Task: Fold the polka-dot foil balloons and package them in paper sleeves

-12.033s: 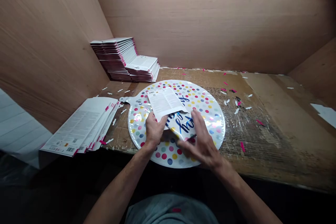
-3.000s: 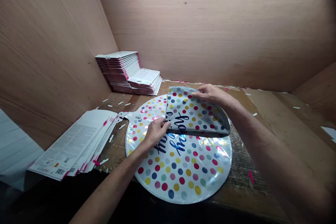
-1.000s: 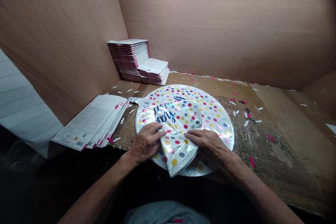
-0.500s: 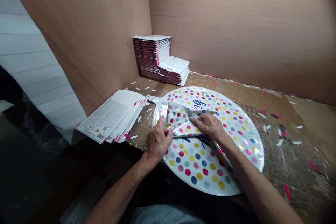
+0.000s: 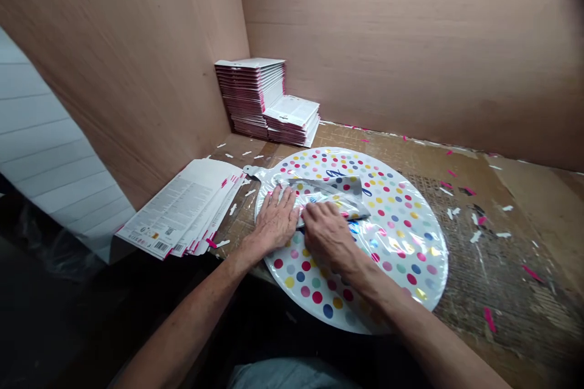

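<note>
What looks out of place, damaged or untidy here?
White scraps and pink scraps litter the worn cardboard, looking like uncleared offcuts. The fanned cards seem to jut past the front edge, so they could slip. The folded foil is creased, with no tear visible.

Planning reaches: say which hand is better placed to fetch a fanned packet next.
Left, likely: the left hand lies nearer the fanned packets; the right hand, on folded foil, is farther.

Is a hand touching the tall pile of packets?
No, the left hand and right hand both rest on the folded dotted foil.
</note>
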Tool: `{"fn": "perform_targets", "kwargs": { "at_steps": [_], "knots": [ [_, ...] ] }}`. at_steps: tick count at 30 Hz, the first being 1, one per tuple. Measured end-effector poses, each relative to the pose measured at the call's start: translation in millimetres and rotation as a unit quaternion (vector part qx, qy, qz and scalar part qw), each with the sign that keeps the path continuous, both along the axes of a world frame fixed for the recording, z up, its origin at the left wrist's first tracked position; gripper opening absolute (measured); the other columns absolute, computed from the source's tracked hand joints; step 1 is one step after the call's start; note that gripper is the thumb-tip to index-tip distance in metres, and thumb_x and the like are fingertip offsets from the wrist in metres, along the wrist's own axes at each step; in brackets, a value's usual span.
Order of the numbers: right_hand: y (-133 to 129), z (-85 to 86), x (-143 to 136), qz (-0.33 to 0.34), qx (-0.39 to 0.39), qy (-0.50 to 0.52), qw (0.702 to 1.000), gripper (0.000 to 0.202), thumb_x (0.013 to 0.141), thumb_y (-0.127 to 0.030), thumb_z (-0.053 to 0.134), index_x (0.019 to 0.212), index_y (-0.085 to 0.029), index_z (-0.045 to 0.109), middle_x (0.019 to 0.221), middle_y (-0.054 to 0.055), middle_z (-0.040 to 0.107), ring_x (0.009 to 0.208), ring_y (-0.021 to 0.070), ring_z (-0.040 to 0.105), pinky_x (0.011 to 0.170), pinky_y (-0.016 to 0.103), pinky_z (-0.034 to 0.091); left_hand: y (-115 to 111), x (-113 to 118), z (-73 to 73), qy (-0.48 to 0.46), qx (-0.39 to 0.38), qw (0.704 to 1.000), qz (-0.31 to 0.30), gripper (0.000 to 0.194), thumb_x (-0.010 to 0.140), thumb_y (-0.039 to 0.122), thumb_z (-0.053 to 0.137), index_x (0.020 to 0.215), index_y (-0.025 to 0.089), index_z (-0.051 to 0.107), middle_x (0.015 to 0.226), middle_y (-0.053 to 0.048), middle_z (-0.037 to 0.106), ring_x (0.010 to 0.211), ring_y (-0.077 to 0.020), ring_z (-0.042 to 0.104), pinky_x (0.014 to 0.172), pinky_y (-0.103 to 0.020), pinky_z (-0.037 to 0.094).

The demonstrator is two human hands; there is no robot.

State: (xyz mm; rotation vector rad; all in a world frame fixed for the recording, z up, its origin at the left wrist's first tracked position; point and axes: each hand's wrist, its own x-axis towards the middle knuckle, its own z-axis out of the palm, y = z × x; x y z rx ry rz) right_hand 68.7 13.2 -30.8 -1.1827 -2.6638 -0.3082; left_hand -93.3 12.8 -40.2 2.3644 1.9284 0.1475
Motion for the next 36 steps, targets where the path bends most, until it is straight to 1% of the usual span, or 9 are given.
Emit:
{"fn": "perform_targets", "kwargs": {
  "at_steps": [2, 5, 7, 9, 12, 17, 23, 27, 36],
  "knots": [
    [-1, -7.3, -8, 0.028, -0.036, -0.044, 0.998, 0.028, 0.089, -0.008, 0.048, 0.111, -0.008, 0.064, 0.105, 0.018, 0.066, 0.094, 0.0268, 0.059, 0.089, 0.042, 0.048, 1, 3, 16.9, 0.019, 0.004, 1.000, -0.008, 0.049, 0.098, 0.026, 0.035, 0.143, 0.011, 0.048, 0.152, -0.013, 0.045, 0.147, -0.0360, 0.027, 0.117, -0.057, 0.025],
    [-1, -9.9, 11, 0.126, -0.045, -0.043, 0.990, 0.032, 0.093, -0.009, 0.044, 0.119, -0.011, 0.063, 0.114, 0.016, 0.066, 0.106, 0.0267, 0.059, 0.098, 0.043, 0.046, 8, 3, 37.5, 0.011, 0.026, 0.982, -0.189, 0.046, 0.091, 0.012, 0.043, 0.134, 0.019, 0.056, 0.146, -0.009, 0.053, 0.149, -0.0316, 0.024, 0.119, -0.054, 0.022],
    [-3, -7.7, 40, 0.196, -0.064, -0.013, 0.978, 0.036, 0.096, -0.012, 0.043, 0.127, -0.015, 0.060, 0.129, 0.014, 0.063, 0.120, 0.0263, 0.054, 0.107, 0.045, 0.041, 18, -3, 40.6, -0.020, 0.000, 0.951, -0.309, 0.050, 0.088, 0.006, 0.044, 0.132, 0.024, 0.059, 0.143, -0.005, 0.057, 0.149, -0.0260, 0.026, 0.120, -0.048, 0.023],
    [-6, -5.6, 68, 0.223, -0.119, 0.033, 0.967, 0.040, 0.096, -0.015, 0.044, 0.134, -0.019, 0.056, 0.138, 0.012, 0.058, 0.128, 0.0249, 0.050, 0.109, 0.046, 0.040, 29, -13, 36.1, -0.051, -0.050, 0.940, -0.333, 0.054, 0.083, 0.003, 0.050, 0.129, 0.029, 0.061, 0.137, -0.003, 0.061, 0.146, -0.0244, 0.033, 0.118, -0.045, 0.027],
    [-5, -6.1, 93, 0.161, -0.222, 0.178, 0.945, 0.037, 0.098, -0.020, 0.039, 0.129, -0.023, 0.060, 0.131, 0.009, 0.064, 0.122, 0.0220, 0.058, 0.102, 0.042, 0.046, 37, -27, 25.4, -0.116, -0.113, 0.947, -0.276, 0.063, 0.073, 0.003, 0.058, 0.128, 0.033, 0.062, 0.142, -0.004, 0.057, 0.143, -0.0273, 0.039, 0.113, -0.043, 0.035],
    [13, -6.2, 81, -0.135, -0.310, 0.383, 0.860, 0.036, 0.097, -0.045, 0.042, 0.090, -0.019, 0.066, 0.082, 0.003, 0.070, 0.074, 0.0188, 0.063, 0.065, 0.028, 0.048, 32, -26, 15.9, -0.304, -0.122, 0.929, -0.170, 0.047, 0.078, 0.016, 0.060, 0.124, 0.023, 0.064, 0.127, -0.008, 0.066, 0.116, -0.0259, 0.063, 0.092, -0.033, 0.053],
    [41, -0.4, 49, -0.343, -0.237, 0.314, 0.853, 0.031, 0.091, -0.049, 0.052, 0.081, -0.020, 0.058, 0.072, 0.003, 0.066, 0.071, 0.0200, 0.060, 0.062, 0.028, 0.039, 30, 15, 11.8, -0.235, 0.015, 0.965, 0.111, 0.037, 0.093, 0.033, 0.052, 0.123, 0.012, 0.058, 0.089, -0.010, 0.073, 0.090, -0.0260, 0.070, 0.082, -0.036, 0.053],
    [50, 6.0, 38, -0.395, -0.221, 0.152, 0.879, 0.029, 0.096, -0.042, 0.046, 0.089, -0.018, 0.061, 0.086, 0.011, 0.070, 0.085, 0.0250, 0.064, 0.064, 0.030, 0.037, 29, 36, 10.7, -0.096, 0.051, 0.979, 0.170, 0.041, 0.093, 0.032, 0.052, 0.128, 0.010, 0.052, 0.090, -0.015, 0.072, 0.087, -0.0305, 0.070, 0.077, -0.038, 0.050],
    [70, 32.5, 28, -0.346, -0.192, -0.002, 0.918, 0.033, 0.093, -0.034, 0.052, 0.115, -0.010, 0.061, 0.108, 0.020, 0.065, 0.096, 0.0298, 0.063, 0.072, 0.035, 0.043, 26, 30, -1.9, -0.019, 0.126, 0.985, 0.120, 0.030, 0.094, 0.042, 0.053, 0.101, 0.014, 0.060, 0.102, -0.018, 0.064, 0.098, -0.0338, 0.060, 0.084, -0.044, 0.047]
  ]
}}
